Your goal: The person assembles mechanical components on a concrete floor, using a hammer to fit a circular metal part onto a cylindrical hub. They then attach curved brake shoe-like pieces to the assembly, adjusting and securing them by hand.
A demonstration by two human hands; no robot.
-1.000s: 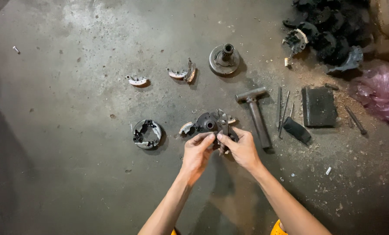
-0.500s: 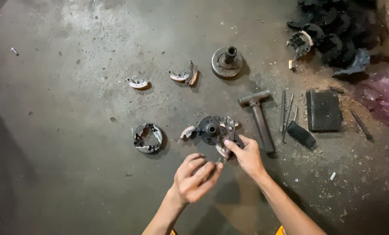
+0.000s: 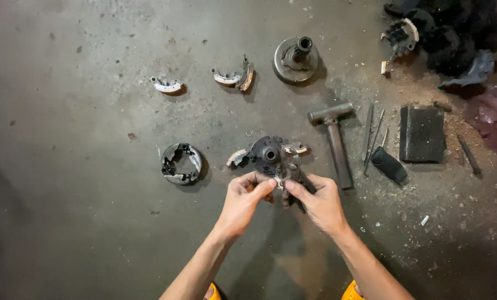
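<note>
hands pinch, seemingly, clutch assembly (image 3: 270, 158) near edge: left hand (image 3: 243, 201), right hand (image 3: 320, 203); hammer (image 3: 334, 141) just right.

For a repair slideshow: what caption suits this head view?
Both hands, left hand and right hand, pinch a shoe on the clutch assembly beside a hammer.

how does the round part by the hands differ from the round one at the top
The hub lies at both hands' fingertips, left hand and right hand touching its near edge; the drum lies alone, untouched. The hub has pale curved shoes sticking out at its sides; the drum is a plain disc with a raised centre post. Both are dark, greasy metal on the floor.
</note>
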